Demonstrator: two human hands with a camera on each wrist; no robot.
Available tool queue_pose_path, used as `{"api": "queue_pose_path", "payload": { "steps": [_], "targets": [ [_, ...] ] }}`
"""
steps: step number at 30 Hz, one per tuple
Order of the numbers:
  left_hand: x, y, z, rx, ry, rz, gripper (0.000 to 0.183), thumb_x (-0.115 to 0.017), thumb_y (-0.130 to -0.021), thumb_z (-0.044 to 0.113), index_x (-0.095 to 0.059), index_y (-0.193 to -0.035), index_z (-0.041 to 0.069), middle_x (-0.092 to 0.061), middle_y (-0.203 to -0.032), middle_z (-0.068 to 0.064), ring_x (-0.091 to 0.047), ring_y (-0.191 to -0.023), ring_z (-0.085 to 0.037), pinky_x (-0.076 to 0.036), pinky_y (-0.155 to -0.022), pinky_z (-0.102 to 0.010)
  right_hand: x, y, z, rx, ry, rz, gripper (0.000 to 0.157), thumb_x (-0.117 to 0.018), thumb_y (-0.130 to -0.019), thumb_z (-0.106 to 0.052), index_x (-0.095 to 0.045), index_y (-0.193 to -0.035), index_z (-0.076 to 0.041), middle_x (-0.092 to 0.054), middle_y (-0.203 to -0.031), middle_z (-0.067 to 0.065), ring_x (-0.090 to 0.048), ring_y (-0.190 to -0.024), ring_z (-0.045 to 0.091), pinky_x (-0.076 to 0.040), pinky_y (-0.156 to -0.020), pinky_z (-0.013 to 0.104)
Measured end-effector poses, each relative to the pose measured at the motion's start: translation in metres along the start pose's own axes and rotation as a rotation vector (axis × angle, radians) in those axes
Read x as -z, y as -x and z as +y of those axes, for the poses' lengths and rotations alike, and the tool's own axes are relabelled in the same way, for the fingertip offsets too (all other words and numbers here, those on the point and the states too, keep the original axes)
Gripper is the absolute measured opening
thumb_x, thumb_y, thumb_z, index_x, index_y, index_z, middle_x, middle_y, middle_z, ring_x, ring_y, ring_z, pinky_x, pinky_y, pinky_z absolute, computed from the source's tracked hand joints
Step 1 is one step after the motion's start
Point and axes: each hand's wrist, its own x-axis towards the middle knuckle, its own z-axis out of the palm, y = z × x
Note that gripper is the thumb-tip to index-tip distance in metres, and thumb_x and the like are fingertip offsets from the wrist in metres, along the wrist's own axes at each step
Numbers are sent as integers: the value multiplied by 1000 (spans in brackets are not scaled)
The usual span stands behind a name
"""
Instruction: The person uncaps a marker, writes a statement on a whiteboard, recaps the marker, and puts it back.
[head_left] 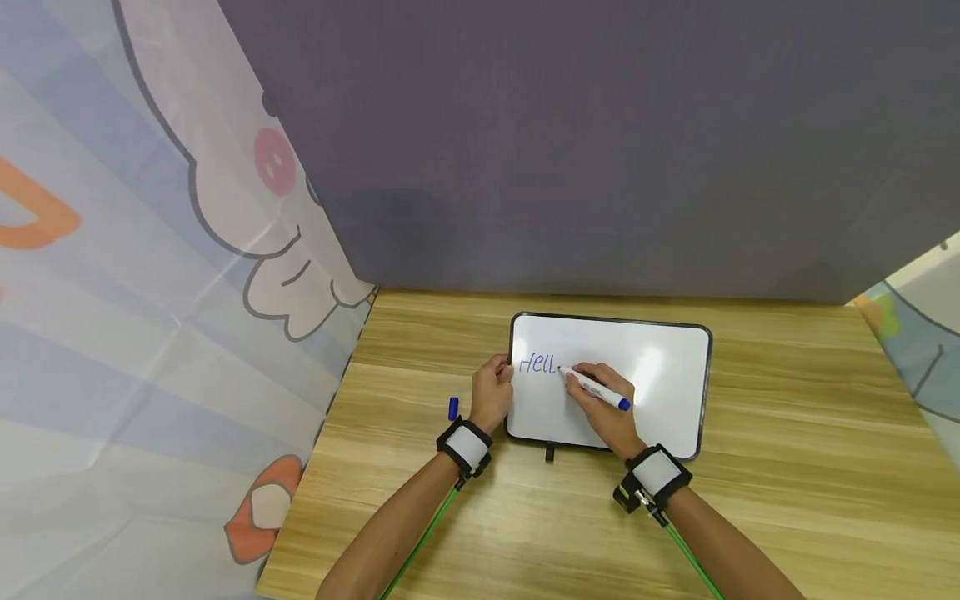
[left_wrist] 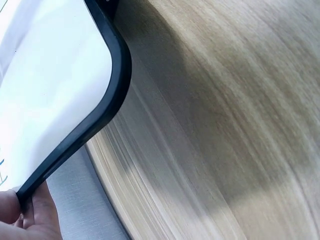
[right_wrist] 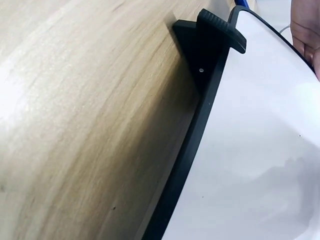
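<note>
A black-framed whiteboard stands on the wooden table, with "Hell" written in blue at its upper left. My right hand pinches a white marker with a blue end, its tip at the board just right of the last letter. At the board's left edge, my left hand grips the frame between thumb and fingers, as the left wrist view also shows around the black frame. In the right wrist view the right hand and the marker tip are out of sight.
A small blue marker cap stands or lies left of the board. Below the board's bottom edge juts a black support foot. A grey panel rises behind the table, and a printed curtain hangs at the left.
</note>
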Motion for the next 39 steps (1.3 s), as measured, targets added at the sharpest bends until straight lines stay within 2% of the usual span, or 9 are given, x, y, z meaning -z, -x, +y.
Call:
{"api": "queue_pose_path", "payload": {
  "steps": [4, 12, 15, 20, 31, 39],
  "targets": [
    [0, 1, 1, 17, -1, -3, 21, -50, -88, -3, -65, -103, -5, -68, -89, -17, -62, -79, -20, -51, -67, -27, 0, 1, 2, -17, -5, 3, 11, -69, -78, 1, -67, -89, 4, -66, -80, 13, -53, -68, 4, -42, -58, 11],
    [-2, 1, 1, -19, -12, 14, 20, -51, -87, -6, -66, -100, -6, -69, -88, -19, -65, -81, -24, -53, -68, -30, 1, 2, 2, -28, 3, -5, 12, -69, -79, 0, -68, -90, 4, -66, -82, 13, -55, -69, 6, -43, -59, 11],
    [-3, 0, 0, -27, -23, 15, 21, -51, -86, -6, -66, -100, -6, -69, -88, -19, -65, -81, -23, -53, -68, -30, 1, 2, 2, -8, 1, -15, 12, -69, -78, 1, -67, -90, 4, -66, -81, 13, -54, -68, 6, -43, -58, 11],
    [-3, -3, 0, -19, -38, 25, 21, -51, -86, -6, -66, -100, -4, -69, -85, -17, -63, -78, -23, -52, -68, -31, 2, 4, 2, 13, 0, -24, 11, -69, -77, 3, -67, -88, 4, -66, -80, 14, -54, -66, 8, -42, -57, 10],
    [-3, -2, 0, -1, -28, 29, 20, -52, -87, -5, -66, -101, -5, -69, -87, -18, -64, -81, -23, -53, -70, -32, 1, 3, 5, -21, -3, 13, 11, -69, -79, 0, -67, -89, 4, -66, -80, 13, -53, -67, 4, -42, -57, 11],
    [-2, -1, -2, -2, -29, 24, 20, -51, -87, -4, -66, -101, -6, -68, -87, -18, -63, -80, -22, -53, -69, -31, -1, 2, 8, -26, -60, -4, 12, -69, -79, -1, -67, -91, 4, -66, -81, 14, -54, -67, 3, -44, -57, 12]
  ]
}}
